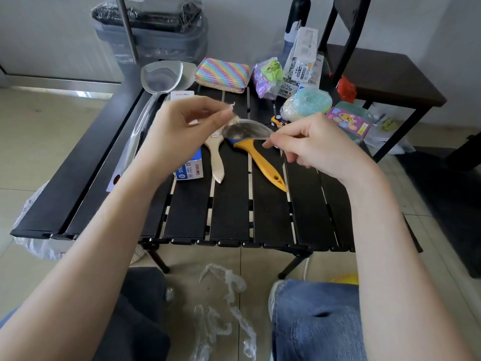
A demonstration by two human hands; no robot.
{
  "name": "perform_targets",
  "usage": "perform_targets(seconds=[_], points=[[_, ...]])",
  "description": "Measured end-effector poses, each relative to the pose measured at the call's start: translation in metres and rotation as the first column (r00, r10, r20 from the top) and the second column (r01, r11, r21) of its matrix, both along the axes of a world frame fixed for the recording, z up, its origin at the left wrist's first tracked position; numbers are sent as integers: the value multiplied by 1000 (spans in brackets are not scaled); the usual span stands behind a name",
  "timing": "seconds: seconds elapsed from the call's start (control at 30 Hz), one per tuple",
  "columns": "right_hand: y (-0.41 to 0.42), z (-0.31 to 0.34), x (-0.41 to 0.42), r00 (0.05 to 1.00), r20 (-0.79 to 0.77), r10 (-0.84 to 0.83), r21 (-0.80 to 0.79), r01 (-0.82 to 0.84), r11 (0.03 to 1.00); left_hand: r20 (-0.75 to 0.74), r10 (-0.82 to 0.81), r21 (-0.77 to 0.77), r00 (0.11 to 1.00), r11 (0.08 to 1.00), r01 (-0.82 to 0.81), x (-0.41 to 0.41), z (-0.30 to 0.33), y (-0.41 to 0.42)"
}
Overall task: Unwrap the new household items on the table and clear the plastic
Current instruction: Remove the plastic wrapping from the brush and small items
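Both hands, left (182,126) and right (320,149), pinch the plastic-wrapped spoon (247,130).

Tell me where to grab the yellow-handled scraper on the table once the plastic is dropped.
Take the yellow-handled scraper by its bare handle, from above, near the end with the hanging hole. The handle lies flat on the table, angled toward your right hand; its blade end sits under the held plastic.

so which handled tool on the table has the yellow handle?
The scraper, lying right of the wooden-handled brush; its handle is bright yellow with a hang hole, the brush's is pale wood.
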State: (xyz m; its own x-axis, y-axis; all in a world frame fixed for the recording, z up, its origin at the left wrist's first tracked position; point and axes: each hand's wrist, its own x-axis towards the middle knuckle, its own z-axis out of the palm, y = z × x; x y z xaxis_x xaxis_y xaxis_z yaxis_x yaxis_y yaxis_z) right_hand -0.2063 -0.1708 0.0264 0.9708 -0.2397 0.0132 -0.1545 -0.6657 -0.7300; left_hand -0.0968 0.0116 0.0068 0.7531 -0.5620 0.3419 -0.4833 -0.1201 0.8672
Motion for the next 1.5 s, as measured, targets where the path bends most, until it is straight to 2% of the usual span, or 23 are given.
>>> perform_targets(seconds=[0.07, 0.13, 0.23, 0.33, 0.47, 0.63, 0.7, 0.77, 0.83, 0.93, 1.03, 1.1, 1.3, 1.5], points=[[-1, 2, -3, 998, -49, 43, 28, -41, 999, -44, -22, -64, 999, 998, 19, -2, 1, 0], [-2, 3, -4, 996, -72, 55, 88, -48, 995, -11, -26, -132, 1000, 991, 25, -6, 0, -2], [-1, 4, -3, 996, -80, 34, 127, -23, 992, -1, 45, -193, 999, 980, -44, -11, -1, -6], [0, 6, -4, 997, -64, 37, 30, -35, 999, -42, 89, -213, 995, 972, -95, -14, -3, -8], [2, 4, -4, 999, 3, 49, -176, -48, 983, -90, 90, -194, 992, 975, -106, -15, -5, -11], [4, 0, -1, 995, 88, 48, -334, -15, 942, -363, 135, -184, 922, 960, -213, -18, -10, -20], [4, -1, 0, 992, 115, 44, -352, 0, 936, -409, 134, -166, 903, 962, -218, -16, -9, -20], [3, -2, 0, 990, 137, 33, -361, 19, 932, -374, 119, -143, 920, 972, -184, -14, -7, -17], [0, -1, -2, 986, 164, 23, -344, 35, 938, -266, 89, -130, 960, 983, -127, -15, -4, -14], [-6, 2, -5, 979, 201, 18, -321, 48, 946, 53, 33, -49, 998, 998, -31, -16, -4, -10], [-9, 3, -7, 975, 220, 20, -311, 50, 949, 354, 29, 40, 935, 998, -46, -13, -9, -7], [-8, 3, -7, 973, 231, 14, -317, 62, 947, 438, 32, 45, 899, 997, -58, -11, -14, -7], [-11, 3, -8, 976, 219, -6, -329, 80, 941, 360, 8, 89, 933, 995, -43, -14, -17, -11], [-13, 6, -11, 988, 153, 22, -262, 19, 965, 182, -167, 161, 969, 977, 138, -18, -8, -5]])
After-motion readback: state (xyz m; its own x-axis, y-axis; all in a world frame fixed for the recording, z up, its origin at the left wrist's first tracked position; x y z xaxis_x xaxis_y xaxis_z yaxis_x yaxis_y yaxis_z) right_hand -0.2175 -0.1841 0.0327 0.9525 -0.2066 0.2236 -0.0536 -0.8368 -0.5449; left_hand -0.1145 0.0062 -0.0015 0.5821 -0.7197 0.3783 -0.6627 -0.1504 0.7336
